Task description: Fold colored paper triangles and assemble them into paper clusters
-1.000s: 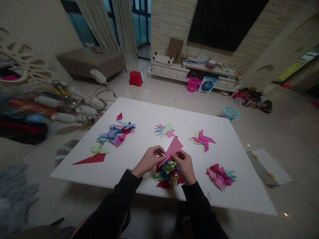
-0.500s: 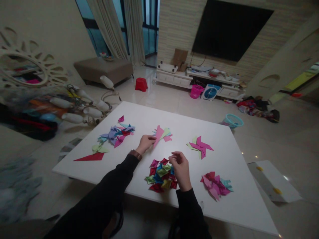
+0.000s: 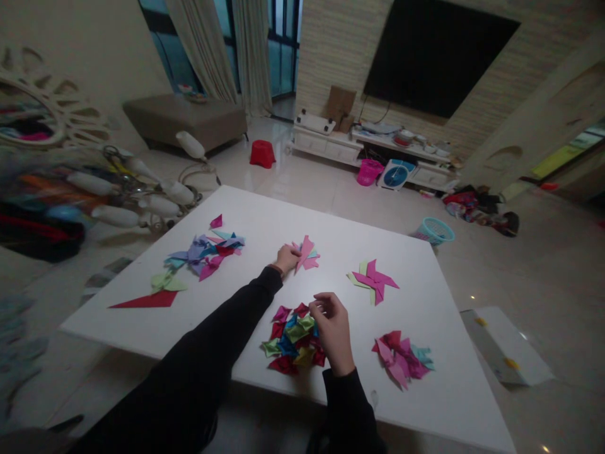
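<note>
Pinching a folded pink paper piece (image 3: 304, 253), the left hand (image 3: 287, 258) had it on the far-middle paper pile (image 3: 314, 263), not let go yet. Other paper looked folded and grouped already around the white table (image 3: 331, 236). Pink one: long, flat, pointy. Right hand (image 3: 333, 325) was loosely curled, empty, beside the near shiny pile (image 3: 293, 343).

I am holding the dark-sleeved left arm (image 3: 203, 340) stretched well forward, the left hand (image 3: 287, 258) pinching with bent fingers (image 3: 293, 250). I am holding the right arm (image 3: 350, 407) closer in, the right hand (image 3: 334, 331) hovering with its fingers curving loosely and pinching nothing.
</note>
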The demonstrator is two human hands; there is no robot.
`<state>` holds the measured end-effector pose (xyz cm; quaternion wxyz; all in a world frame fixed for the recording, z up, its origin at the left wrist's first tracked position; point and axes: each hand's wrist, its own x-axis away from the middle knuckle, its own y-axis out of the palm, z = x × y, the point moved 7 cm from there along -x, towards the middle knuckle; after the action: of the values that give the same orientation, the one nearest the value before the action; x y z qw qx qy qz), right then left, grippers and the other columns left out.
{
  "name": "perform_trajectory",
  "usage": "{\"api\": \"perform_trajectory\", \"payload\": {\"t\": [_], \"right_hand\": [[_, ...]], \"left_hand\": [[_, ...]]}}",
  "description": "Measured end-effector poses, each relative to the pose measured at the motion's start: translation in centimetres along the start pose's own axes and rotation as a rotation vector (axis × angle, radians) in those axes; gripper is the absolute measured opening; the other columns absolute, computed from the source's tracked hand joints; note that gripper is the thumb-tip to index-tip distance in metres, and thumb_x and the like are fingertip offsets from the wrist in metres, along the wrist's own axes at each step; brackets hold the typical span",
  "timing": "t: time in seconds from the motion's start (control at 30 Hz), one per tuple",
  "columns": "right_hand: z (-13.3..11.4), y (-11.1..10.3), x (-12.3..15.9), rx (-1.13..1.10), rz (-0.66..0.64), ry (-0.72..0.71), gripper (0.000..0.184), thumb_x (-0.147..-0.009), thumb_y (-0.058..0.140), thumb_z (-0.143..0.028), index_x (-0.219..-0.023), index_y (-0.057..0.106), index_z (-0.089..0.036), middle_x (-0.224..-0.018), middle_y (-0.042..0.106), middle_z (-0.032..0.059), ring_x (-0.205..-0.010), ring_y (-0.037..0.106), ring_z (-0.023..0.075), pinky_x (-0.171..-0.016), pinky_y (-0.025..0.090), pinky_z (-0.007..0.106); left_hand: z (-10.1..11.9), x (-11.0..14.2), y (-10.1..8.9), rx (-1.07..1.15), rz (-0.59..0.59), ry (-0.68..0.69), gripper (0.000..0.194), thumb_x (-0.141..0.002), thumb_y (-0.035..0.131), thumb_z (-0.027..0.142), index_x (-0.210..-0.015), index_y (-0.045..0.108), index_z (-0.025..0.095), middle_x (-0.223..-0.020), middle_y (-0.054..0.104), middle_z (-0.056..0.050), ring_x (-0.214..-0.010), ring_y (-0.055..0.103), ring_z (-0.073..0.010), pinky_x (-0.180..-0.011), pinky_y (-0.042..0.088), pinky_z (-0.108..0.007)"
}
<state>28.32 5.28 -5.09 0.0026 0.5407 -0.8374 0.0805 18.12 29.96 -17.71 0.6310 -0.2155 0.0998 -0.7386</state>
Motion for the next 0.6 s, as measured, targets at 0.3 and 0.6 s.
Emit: {"api": "perform_trajectory", "payload": {"t": [0.3, 0.6], "right_hand": [[-0.4, 0.7, 0.1, 0.050, -0.019, -0.002, 0.018, -0.078, 0.069, -0.033, -0.089, 0.065, -0.019, -0.077, 0.065, 0.0014, -0.072, 0.060, 0.0174, -0.066, 0.048, 0.029], [-0.6, 1.1, 0.0, 0.087, -0.042, -0.010, 0.019, -0.080, 0.067, -0.036, -0.087, 0.066, -0.018, -0.078, 0.066, 0.0023, -0.074, 0.062, 0.0187, -0.068, 0.048, 0.030]], "left_hand": [[0.5, -0.1, 0.3, -0.104, -0.038, 0.077, 0.020, -0.066, 0.074, 0.005, -0.085, 0.079, 0.011, -0.086, 0.077, -0.010, -0.085, 0.071, -0.0205, -0.085, 0.053, -0.029], [2.3, 0.4, -1.0, -0.275, 0.028, 0.176, 0.016, -0.069, 0.069, 0.006, -0.083, 0.075, 0.012, -0.091, 0.075, -0.011, -0.092, 0.067, -0.0213, -0.087, 0.050, -0.031]]}}
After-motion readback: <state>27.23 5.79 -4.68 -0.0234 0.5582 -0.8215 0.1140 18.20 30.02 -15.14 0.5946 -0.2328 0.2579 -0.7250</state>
